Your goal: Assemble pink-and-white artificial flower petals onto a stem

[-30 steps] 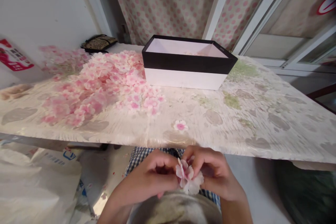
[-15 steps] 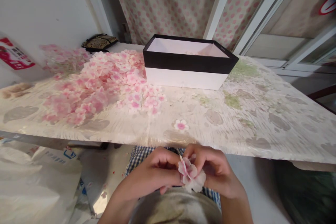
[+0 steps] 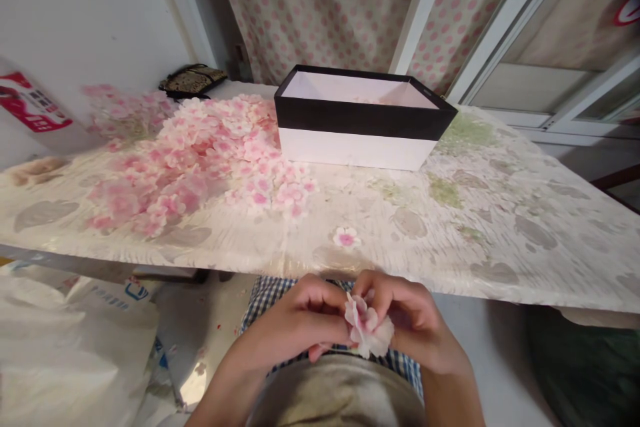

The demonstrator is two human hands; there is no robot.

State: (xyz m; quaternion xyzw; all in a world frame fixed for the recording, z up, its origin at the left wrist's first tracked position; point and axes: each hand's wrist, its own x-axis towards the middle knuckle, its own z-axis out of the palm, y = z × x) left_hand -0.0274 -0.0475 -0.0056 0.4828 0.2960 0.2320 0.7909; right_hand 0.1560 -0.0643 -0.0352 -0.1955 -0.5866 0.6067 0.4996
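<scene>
Over my lap, just below the table's front edge, both hands pinch pale pink artificial flower petals (image 3: 371,333). My left hand (image 3: 313,320) is closed at the left side of the petals, with thumb and index finger against them. From the right, the bent fingers of my right hand (image 3: 407,320) press into the top of the same petals. The fingertips are partly hidden behind the petals. One loose white flower with a pink centre (image 3: 346,237) lies on the table in front of my hands. A large heap of pink flowers (image 3: 200,153) is spread to the left.
A black-and-white box (image 3: 357,137) stands open at the back of the table (image 3: 280,250). Green bits (image 3: 445,190) are scattered to its right. A dark patterned pouch (image 3: 193,80) lies behind the heap. White plastic bags (image 3: 65,347) sit on the floor at left.
Both hands stay over my lap, holding the flower petals, with only a slight shift of the fingers and petals. The view has moved slightly; the things on the table look unchanged.
</scene>
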